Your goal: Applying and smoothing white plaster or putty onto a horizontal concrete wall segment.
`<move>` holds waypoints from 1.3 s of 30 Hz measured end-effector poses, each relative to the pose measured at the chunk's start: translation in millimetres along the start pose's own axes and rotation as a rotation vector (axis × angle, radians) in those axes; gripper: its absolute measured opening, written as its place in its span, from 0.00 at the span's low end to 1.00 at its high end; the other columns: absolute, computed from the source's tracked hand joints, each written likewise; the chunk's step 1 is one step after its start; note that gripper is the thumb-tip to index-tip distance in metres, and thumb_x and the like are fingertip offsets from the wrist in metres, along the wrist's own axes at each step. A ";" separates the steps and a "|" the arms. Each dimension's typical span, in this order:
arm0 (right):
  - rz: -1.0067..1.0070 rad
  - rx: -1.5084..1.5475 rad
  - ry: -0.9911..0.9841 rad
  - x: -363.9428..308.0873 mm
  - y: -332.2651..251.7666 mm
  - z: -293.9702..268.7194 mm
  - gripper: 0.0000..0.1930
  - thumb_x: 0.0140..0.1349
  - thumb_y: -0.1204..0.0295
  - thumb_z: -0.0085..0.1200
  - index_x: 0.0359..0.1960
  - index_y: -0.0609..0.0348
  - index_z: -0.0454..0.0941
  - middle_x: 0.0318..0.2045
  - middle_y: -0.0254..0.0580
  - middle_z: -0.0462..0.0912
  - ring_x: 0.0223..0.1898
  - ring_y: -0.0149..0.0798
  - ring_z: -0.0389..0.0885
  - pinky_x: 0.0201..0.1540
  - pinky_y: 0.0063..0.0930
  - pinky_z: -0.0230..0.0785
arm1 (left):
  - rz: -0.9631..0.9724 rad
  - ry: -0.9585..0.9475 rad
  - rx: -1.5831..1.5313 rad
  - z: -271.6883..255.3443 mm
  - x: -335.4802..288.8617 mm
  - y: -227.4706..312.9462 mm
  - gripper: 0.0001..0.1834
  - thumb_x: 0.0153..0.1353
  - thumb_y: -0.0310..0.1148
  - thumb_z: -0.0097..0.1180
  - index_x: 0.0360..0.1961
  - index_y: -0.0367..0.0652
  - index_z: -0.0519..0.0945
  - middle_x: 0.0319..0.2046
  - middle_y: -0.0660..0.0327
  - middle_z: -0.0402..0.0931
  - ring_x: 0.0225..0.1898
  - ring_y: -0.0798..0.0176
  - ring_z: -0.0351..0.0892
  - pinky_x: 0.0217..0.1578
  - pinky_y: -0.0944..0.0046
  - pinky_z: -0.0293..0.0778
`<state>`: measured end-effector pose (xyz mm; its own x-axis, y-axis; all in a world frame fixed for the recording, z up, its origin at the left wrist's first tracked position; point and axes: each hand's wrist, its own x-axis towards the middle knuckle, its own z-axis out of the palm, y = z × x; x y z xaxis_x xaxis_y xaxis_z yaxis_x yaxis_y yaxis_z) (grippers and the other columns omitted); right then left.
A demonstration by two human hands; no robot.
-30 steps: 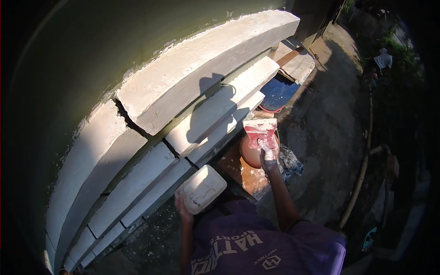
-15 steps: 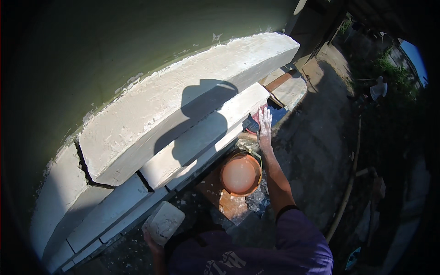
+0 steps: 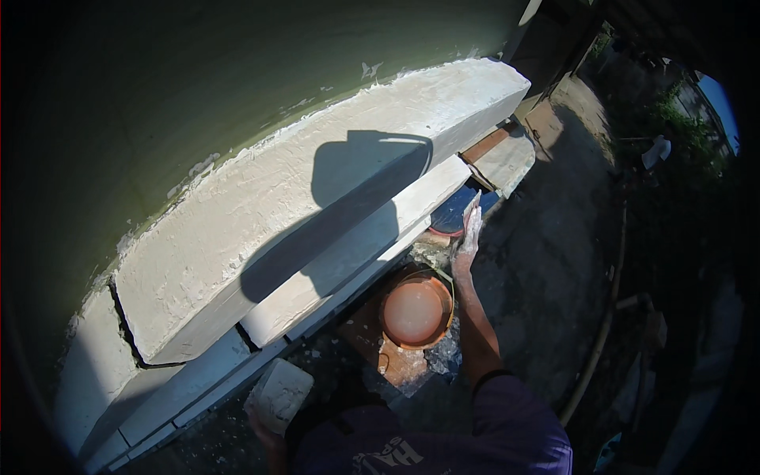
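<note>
Plaster-smeared and seen edge-on, my right hand (image 3: pixel 469 237) is beside the end of the lower white ledge (image 3: pixel 431 192), its fingers stretched out; what its palm faces is partly hidden. Beneath those fingers lies a dark blue surface with a reddish rim (image 3: pixel 448 229), like a tub's. My left hand (image 3: pixel 267 431), low in the picture and in shade, grips a white rounded-corner box-like tub (image 3: pixel 283 393) with smears on it. Between my arms stands an orange bucket (image 3: pixel 438 336) holding a pale, cloudy liquid.
Above the lower ledge runs a thick white plastered slab (image 3: pixel 237 229) against a green wall (image 3: pixel 190 87). Dark gaps split the blocks at the left. A board (image 3: pixel 503 162) lies beyond the ledge's end. A long pole (image 3: pixel 608 317) rests at the right.
My right hand has drawn slightly away from the ledge's end and turned edge-on; the reddish patch by its fingers no longer shows. The tub in my left hand has tilted. The view has shifted slightly.
</note>
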<state>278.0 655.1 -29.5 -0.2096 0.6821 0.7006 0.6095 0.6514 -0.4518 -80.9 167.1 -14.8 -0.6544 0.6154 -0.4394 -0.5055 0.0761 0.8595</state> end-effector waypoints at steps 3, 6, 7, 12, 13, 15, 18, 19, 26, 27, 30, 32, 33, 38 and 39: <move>0.015 0.016 0.010 19.5 -1.8 8.0 0.27 0.62 0.81 0.40 0.65 0.63 0.57 0.67 0.54 0.56 0.69 0.50 0.52 0.69 0.41 0.46 | 0.045 -0.027 0.024 -12.0 2.7 -10.3 0.32 0.70 0.51 0.31 0.66 0.38 0.56 0.65 0.53 0.56 0.66 0.54 0.55 0.64 0.52 0.51; 0.036 0.012 0.019 26.0 -17.5 23.9 0.27 0.62 0.81 0.40 0.65 0.63 0.57 0.66 0.54 0.56 0.69 0.50 0.52 0.69 0.41 0.46 | 0.053 0.007 0.071 -8.0 8.0 -16.8 0.33 0.68 0.53 0.32 0.65 0.39 0.58 0.62 0.53 0.60 0.63 0.53 0.59 0.61 0.52 0.56; 0.036 0.024 0.021 9.9 -29.5 26.3 0.27 0.61 0.81 0.40 0.65 0.63 0.57 0.66 0.54 0.57 0.69 0.50 0.52 0.69 0.41 0.46 | 0.048 0.057 0.069 -7.2 9.0 -16.0 0.34 0.67 0.55 0.34 0.63 0.40 0.60 0.59 0.52 0.63 0.60 0.51 0.64 0.59 0.52 0.61; 0.048 0.043 0.033 -36.0 -53.8 13.3 0.28 0.60 0.82 0.40 0.65 0.64 0.57 0.66 0.54 0.58 0.68 0.50 0.53 0.69 0.40 0.45 | 0.030 0.001 -0.011 -9.2 15.0 -18.9 0.33 0.67 0.54 0.35 0.63 0.39 0.60 0.60 0.52 0.63 0.60 0.51 0.63 0.59 0.51 0.61; 0.051 0.045 0.036 -46.6 -56.5 5.8 0.28 0.60 0.82 0.40 0.65 0.64 0.57 0.66 0.54 0.58 0.68 0.50 0.53 0.69 0.40 0.45 | 0.024 -0.019 -0.001 -0.6 12.1 -9.9 0.33 0.67 0.55 0.35 0.63 0.39 0.60 0.60 0.52 0.62 0.60 0.51 0.63 0.59 0.51 0.61; 0.049 0.072 0.034 -105.4 -66.3 -23.7 0.28 0.59 0.83 0.39 0.65 0.64 0.57 0.66 0.54 0.58 0.68 0.50 0.53 0.69 0.40 0.45 | 0.076 -0.013 0.040 -7.8 6.2 -10.5 0.33 0.68 0.54 0.34 0.64 0.39 0.59 0.61 0.53 0.61 0.62 0.53 0.61 0.61 0.52 0.58; 0.080 0.048 0.046 16.6 -27.8 -4.7 0.29 0.59 0.83 0.39 0.65 0.65 0.57 0.66 0.54 0.59 0.68 0.50 0.54 0.69 0.40 0.45 | 0.048 -0.032 0.041 0.4 6.4 -9.1 0.33 0.69 0.52 0.32 0.65 0.38 0.58 0.61 0.54 0.61 0.63 0.55 0.60 0.62 0.54 0.56; 0.086 0.055 0.047 30.2 -22.4 -2.5 0.29 0.58 0.83 0.39 0.65 0.65 0.57 0.66 0.54 0.59 0.68 0.50 0.54 0.69 0.40 0.45 | 0.004 -0.002 -0.013 1.4 6.1 -6.7 0.32 0.69 0.52 0.33 0.65 0.38 0.59 0.61 0.54 0.62 0.62 0.54 0.61 0.61 0.53 0.57; 0.098 0.058 0.052 36.8 -33.7 16.2 0.30 0.57 0.84 0.39 0.65 0.65 0.57 0.65 0.55 0.60 0.68 0.50 0.55 0.69 0.40 0.44 | 0.027 -0.023 -0.018 7.2 8.0 -9.8 0.34 0.67 0.55 0.36 0.63 0.39 0.60 0.59 0.52 0.63 0.60 0.51 0.64 0.59 0.52 0.61; 0.076 -0.020 -0.086 9.9 -8.5 12.5 0.28 0.59 0.84 0.40 0.64 0.66 0.58 0.65 0.53 0.60 0.67 0.48 0.57 0.68 0.39 0.47 | 0.002 -0.033 -0.061 10.0 10.1 -12.4 0.34 0.67 0.55 0.36 0.63 0.39 0.60 0.59 0.52 0.64 0.60 0.50 0.64 0.59 0.52 0.61; 0.165 0.190 -0.173 -1.9 -20.0 9.2 0.26 0.59 0.84 0.42 0.62 0.66 0.61 0.63 0.52 0.63 0.65 0.47 0.61 0.67 0.37 0.51 | -0.011 -0.010 -0.101 4.9 10.1 -12.7 0.33 0.67 0.54 0.36 0.63 0.39 0.61 0.58 0.51 0.64 0.59 0.51 0.64 0.59 0.52 0.61; 0.277 0.458 -0.115 8.6 -39.4 2.7 0.27 0.57 0.84 0.42 0.62 0.65 0.63 0.62 0.52 0.66 0.64 0.47 0.63 0.66 0.37 0.52 | -0.008 0.006 -0.101 3.0 10.1 -11.4 0.33 0.67 0.54 0.37 0.63 0.38 0.61 0.58 0.51 0.64 0.59 0.51 0.64 0.59 0.52 0.61; 0.237 0.362 -0.080 18.6 -39.5 -12.0 0.28 0.56 0.85 0.42 0.62 0.65 0.63 0.61 0.52 0.67 0.63 0.48 0.64 0.66 0.37 0.52 | 0.006 -0.022 -0.081 4.4 10.2 -11.0 0.33 0.67 0.54 0.36 0.63 0.39 0.60 0.59 0.53 0.63 0.61 0.52 0.63 0.60 0.52 0.59; 0.038 -0.036 0.071 92.5 -32.5 -49.2 0.30 0.52 0.87 0.42 0.60 0.64 0.65 0.59 0.51 0.70 0.61 0.50 0.67 0.65 0.39 0.53 | 0.023 -0.022 -0.051 -5.9 9.0 -15.1 0.32 0.68 0.53 0.35 0.64 0.40 0.60 0.61 0.55 0.62 0.62 0.54 0.61 0.61 0.53 0.57; -0.004 -0.113 0.100 105.5 -30.9 -56.9 0.30 0.51 0.87 0.42 0.60 0.64 0.65 0.58 0.51 0.70 0.60 0.50 0.68 0.65 0.39 0.53 | 0.020 -0.032 -0.071 -7.1 8.3 -15.7 0.32 0.68 0.52 0.35 0.65 0.40 0.59 0.61 0.55 0.62 0.62 0.55 0.60 0.61 0.53 0.56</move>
<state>280.6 688.0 89.8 -0.1388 0.6393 0.7563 0.6920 0.6089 -0.3878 -82.4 165.5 -33.8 -0.6471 0.6411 -0.4126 -0.5318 0.0082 0.8468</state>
